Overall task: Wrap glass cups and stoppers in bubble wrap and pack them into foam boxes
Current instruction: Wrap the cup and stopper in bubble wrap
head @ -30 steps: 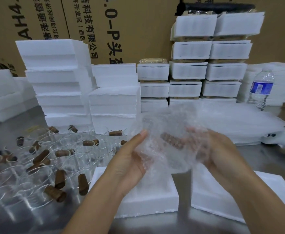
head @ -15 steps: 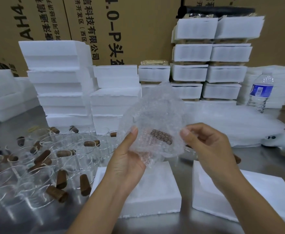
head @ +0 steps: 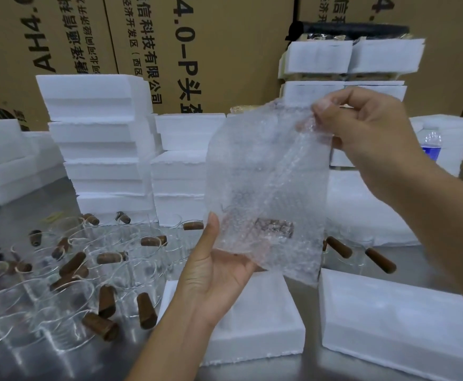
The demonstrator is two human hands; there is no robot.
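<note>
- Pinching the top corner of the bubble wrap (head: 252,174) with the right hand (head: 370,127), upper right.
- Gripping its lower end, stopper (head: 275,228) inside, in the left hand (head: 213,279), centre.

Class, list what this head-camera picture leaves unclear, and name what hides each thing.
- Head view: stopper inside the bubble wrap, only a brown blur through the bubbles; whether a cup lies with it cannot be told.
- Head view: water bottle, mostly behind the right hand.
- Head view: glass cups at lower left, clear and overlapping, too blurred to count.
</note>
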